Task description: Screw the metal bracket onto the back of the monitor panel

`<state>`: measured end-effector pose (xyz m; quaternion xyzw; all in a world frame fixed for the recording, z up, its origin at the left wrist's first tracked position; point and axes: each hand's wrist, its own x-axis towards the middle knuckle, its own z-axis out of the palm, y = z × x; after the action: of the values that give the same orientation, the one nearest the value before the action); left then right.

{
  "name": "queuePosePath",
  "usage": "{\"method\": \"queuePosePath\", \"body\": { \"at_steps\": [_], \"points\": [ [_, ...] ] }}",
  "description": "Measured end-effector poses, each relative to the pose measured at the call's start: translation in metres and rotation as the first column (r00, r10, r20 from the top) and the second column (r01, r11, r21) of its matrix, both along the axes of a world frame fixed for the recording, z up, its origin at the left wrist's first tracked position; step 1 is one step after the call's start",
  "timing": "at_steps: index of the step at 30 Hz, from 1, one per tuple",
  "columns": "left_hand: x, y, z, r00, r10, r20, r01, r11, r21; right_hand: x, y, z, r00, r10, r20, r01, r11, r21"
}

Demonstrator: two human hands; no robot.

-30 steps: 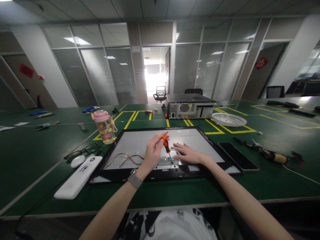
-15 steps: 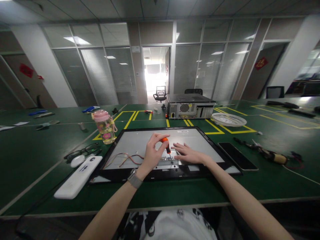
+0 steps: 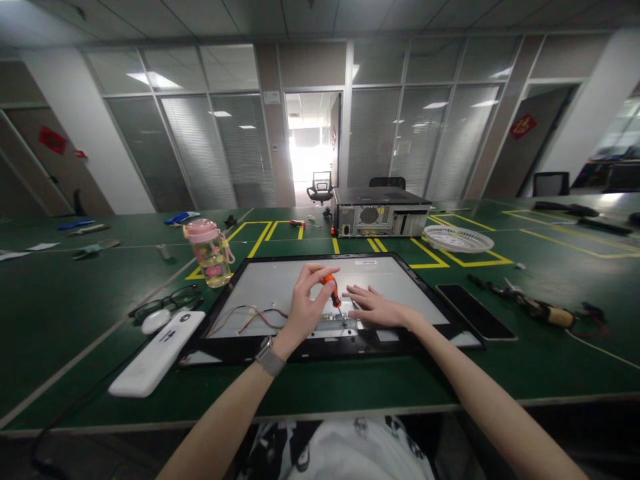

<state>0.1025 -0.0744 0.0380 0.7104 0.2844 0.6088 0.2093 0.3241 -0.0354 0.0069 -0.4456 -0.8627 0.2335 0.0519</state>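
My left hand (image 3: pixel 307 300), with a watch on its wrist, is closed around the orange and black handle of a screwdriver (image 3: pixel 332 288). The screwdriver is slightly tilted, its tip down at a small metal strip (image 3: pixel 330 323) near the front edge of a flat display panel (image 3: pixel 270 283). The panel has a grey back and a black frame and lies flat on the table. Just right of the screwdriver, my right hand (image 3: pixel 377 308) rests on the panel with its fingers spread. Thin red, black and white wires (image 3: pixel 257 317) lie on the panel left of my left hand.
Left of the panel are a white device (image 3: pixel 157 353), a white mouse (image 3: pixel 156 322), glasses (image 3: pixel 167 301) and a pink-lidded bottle (image 3: pixel 209 257). To its right lie a black phone (image 3: pixel 474 312) and a wired part (image 3: pixel 545 312). Behind stand a computer case (image 3: pixel 383 213) and white basket (image 3: pixel 457 239).
The screwdriver's handle has shifted very slightly within my left hand. Both hands stay in nearly the same places, and the panel has not moved.
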Motion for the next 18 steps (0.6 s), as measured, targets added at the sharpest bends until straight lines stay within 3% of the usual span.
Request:
{"method": "queuePosePath", "body": {
  "at_steps": [3,13,18],
  "points": [
    [-0.0008,-0.0012,0.0017,0.998,-0.058,-0.012,0.058,0.998,-0.013,0.0002,0.0004,-0.0007,1.000,0.001,-0.006,-0.001,1.000,0.000],
    [0.0030,0.0020,0.0001,0.998,0.047,0.038,-0.047,0.999,0.011,-0.0007,0.0004,-0.0003,1.000,-0.006,0.009,0.006,1.000,-0.002],
    [0.0024,0.0007,0.0002,1.000,0.012,0.011,-0.012,1.000,0.009,-0.0005,0.0003,-0.0004,1.000,0.003,0.000,-0.003,1.000,-0.003]
  ]
}}
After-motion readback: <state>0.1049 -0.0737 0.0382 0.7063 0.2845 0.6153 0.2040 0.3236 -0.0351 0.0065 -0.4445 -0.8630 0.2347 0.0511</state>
